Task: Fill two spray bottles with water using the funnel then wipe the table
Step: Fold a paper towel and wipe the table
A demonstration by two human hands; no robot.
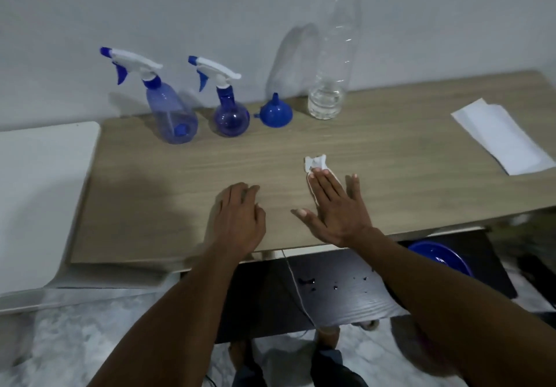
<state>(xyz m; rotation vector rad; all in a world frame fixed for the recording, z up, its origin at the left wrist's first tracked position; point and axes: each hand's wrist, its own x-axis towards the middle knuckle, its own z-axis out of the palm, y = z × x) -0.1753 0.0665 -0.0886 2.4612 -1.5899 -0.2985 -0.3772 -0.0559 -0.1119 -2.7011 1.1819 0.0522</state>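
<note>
Two blue spray bottles stand at the back of the wooden table (186, 182): a taller one (168, 109) on the left and a round one (230, 112) beside it, both with white trigger heads on. A blue funnel (275, 112) lies mouth down to their right. A tall clear plastic bottle (332, 64) holds a little water at the bottom. My right hand (334, 203) lies flat with straight fingers pressing a small crumpled white tissue (316, 162) onto the table. My left hand (237, 215) rests on the table near the front edge, fingers loosely bent, holding nothing.
A flat white paper towel (502, 136) lies at the table's right end. A white surface (39, 194) adjoins the table on the left. Below the front edge sit a dark shelf (331, 293) with water drops and a blue basin (439, 257).
</note>
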